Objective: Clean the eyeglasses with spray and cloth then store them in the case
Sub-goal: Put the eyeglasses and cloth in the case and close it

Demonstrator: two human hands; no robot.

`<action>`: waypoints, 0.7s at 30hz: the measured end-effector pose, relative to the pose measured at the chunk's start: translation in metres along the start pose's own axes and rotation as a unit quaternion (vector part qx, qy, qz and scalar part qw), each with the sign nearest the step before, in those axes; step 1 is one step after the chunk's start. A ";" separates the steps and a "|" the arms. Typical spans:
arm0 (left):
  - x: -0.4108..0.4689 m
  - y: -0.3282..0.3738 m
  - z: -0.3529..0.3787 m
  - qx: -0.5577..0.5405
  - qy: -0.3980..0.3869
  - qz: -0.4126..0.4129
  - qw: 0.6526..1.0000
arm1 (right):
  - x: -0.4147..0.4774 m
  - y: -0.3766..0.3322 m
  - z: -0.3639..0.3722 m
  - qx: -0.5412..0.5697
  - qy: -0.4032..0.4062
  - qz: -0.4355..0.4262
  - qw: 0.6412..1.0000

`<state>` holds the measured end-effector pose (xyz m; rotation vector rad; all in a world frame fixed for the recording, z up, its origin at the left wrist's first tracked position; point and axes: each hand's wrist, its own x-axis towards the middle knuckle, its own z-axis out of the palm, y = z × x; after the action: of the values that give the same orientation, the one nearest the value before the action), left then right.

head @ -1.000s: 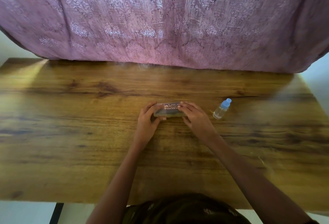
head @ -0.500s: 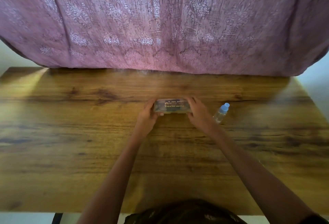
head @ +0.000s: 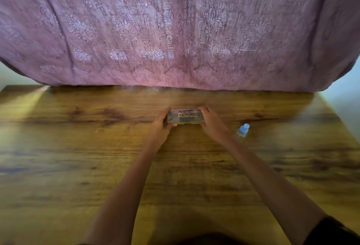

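Case (head: 184,116) gripped at both ends by left hand (head: 160,125) and right hand (head: 213,125), fingers curled around it — opening judged next, spray bottle (head: 242,130) untouched.

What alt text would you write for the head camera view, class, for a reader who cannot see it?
Two bare hands, left hand and right hand, grip the ends of a closed translucent eyeglass case on a wooden table. A small spray bottle lies beside the right wrist; a pink patterned curtain hangs behind.
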<state>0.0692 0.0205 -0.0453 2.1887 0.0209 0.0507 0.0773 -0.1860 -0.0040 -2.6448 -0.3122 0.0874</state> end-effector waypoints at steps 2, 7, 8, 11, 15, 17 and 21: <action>0.000 0.000 0.001 -0.002 0.003 -0.005 1.000 | -0.001 -0.003 -0.005 -0.034 0.006 -0.013 0.999; 0.001 -0.001 0.002 -0.009 0.006 -0.001 1.000 | -0.013 -0.010 -0.033 -0.098 0.094 -0.063 0.989; 0.001 -0.002 0.002 -0.013 0.007 0.001 1.000 | -0.019 -0.007 -0.040 -0.092 0.129 -0.075 0.984; 0.001 -0.004 0.003 -0.012 0.013 0.007 1.000 | -0.041 0.012 -0.052 -0.059 0.238 -0.103 0.964; 0.001 -0.007 0.005 -0.028 0.018 0.003 0.999 | -0.075 0.040 -0.036 0.058 0.336 -0.015 0.940; 0.002 -0.008 0.006 -0.036 0.013 -0.004 0.999 | -0.090 0.052 -0.021 0.135 0.319 0.040 0.937; 0.002 -0.008 0.007 -0.043 0.003 -0.006 0.999 | -0.105 0.068 0.007 0.228 0.237 0.181 0.927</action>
<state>0.0721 0.0193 -0.0562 2.1024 0.0352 0.0490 -0.0118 -0.2665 -0.0412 -2.1365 0.3244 -0.3205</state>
